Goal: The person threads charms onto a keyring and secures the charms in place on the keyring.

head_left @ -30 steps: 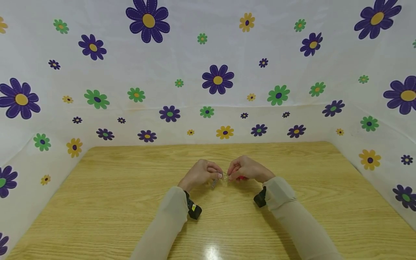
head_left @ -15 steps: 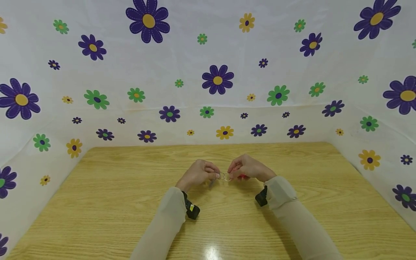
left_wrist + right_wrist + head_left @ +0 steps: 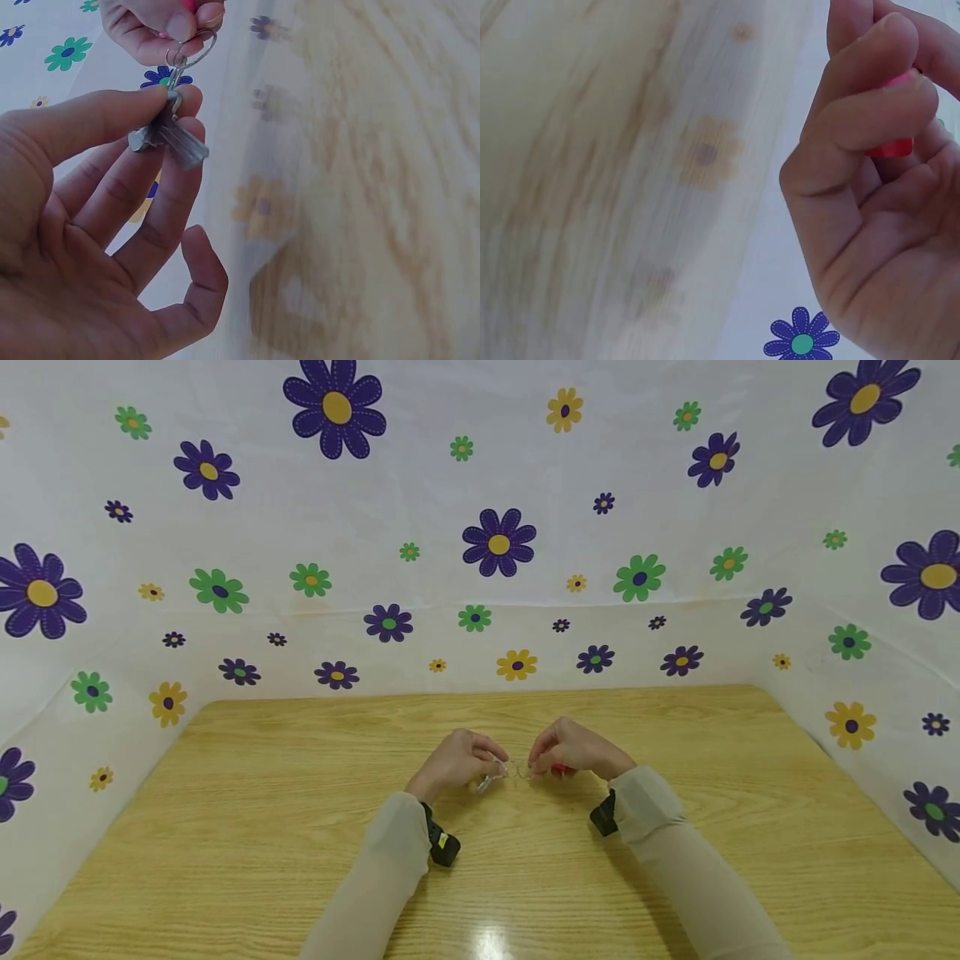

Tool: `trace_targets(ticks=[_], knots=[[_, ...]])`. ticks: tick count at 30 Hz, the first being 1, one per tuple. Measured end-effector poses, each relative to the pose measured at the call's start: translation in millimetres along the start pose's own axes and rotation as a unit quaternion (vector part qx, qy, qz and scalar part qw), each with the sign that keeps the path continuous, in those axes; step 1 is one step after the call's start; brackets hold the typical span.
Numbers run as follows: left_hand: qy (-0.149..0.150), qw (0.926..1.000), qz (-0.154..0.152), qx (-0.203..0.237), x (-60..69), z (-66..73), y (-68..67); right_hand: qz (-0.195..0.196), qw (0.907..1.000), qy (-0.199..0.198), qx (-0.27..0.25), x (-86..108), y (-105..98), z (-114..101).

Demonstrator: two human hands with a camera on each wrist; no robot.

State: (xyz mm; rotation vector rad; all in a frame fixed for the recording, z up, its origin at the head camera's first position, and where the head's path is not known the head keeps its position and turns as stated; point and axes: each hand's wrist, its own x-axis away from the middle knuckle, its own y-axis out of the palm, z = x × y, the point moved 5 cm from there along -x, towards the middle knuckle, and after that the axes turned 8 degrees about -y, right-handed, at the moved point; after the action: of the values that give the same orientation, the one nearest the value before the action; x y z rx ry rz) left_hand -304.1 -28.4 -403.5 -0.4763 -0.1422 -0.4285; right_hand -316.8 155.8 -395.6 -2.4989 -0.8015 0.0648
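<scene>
In the left wrist view the left hand (image 3: 112, 195) pinches a small silvery, partly clear piece (image 3: 178, 139) between thumb and forefinger. Metal links run up from it to a thin metal ring (image 3: 201, 51) at the fingertips of the other hand. The right hand (image 3: 885, 172) holds a red-pink object (image 3: 892, 148), mostly hidden by its fingers. From the head view, the left hand (image 3: 459, 764) and right hand (image 3: 573, 750) face each other just above the table, with thin rings (image 3: 517, 769) spanning the small gap.
A light wood-grain table (image 3: 300, 810) lies under both arms. White cloth with purple, green and orange flowers (image 3: 498, 543) stands behind it and at both sides. Each wrist wears a black camera, the left one (image 3: 444, 846) and the right one (image 3: 604, 814).
Both hands have shifted slightly, the left a little leftward from a second ago. The clear piece at the left fingers has changed its tilt. Both hands keep their hold.
</scene>
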Motion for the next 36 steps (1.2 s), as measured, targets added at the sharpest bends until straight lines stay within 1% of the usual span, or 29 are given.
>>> trace_targets(ticks=[4, 8, 12, 16, 21, 25, 33, 36], knots=[[0.014, 0.9995, 0.009, -0.026, 1.7, 2.5, -0.1, 0.015, 0.9997, 0.004, -0.02, 0.4, 0, 1], [0.02, 0.999, 0.016, -0.035, 2.8, 4.6, -0.1, 0.038, 0.9973, 0.01, -0.062, 1.3, 0, 1], [0.015, 0.9995, 0.015, -0.024, 2.7, 4.8, 1.1, 0.057, 0.993, 0.017, -0.102, 0.4, 1, 2], [0.013, 0.9998, 0.009, -0.009, 1.1, 3.5, 2.9, 0.063, 0.9902, 0.021, -0.123, -1.3, 4, 2], [0.011, 0.9999, 0.004, -0.008, 0.9, 3.5, 3.0, 0.057, 0.9895, 0.02, -0.131, -1.4, 5, 2], [0.009, 1.0, 0.0, -0.003, 1.6, 3.8, 2.0, 0.046, 0.9904, 0.015, -0.13, -1.0, 6, 0], [0.014, 0.9999, 0.006, 0.003, 2.5, 2.9, -1.5, 0.001, 0.9928, 0.016, -0.119, -2.2, 9, 1], [0.013, 0.9999, 0.006, 0.006, 3.0, 3.6, -2.6, -0.009, 0.9934, 0.006, -0.115, -2.3, 10, 0]])
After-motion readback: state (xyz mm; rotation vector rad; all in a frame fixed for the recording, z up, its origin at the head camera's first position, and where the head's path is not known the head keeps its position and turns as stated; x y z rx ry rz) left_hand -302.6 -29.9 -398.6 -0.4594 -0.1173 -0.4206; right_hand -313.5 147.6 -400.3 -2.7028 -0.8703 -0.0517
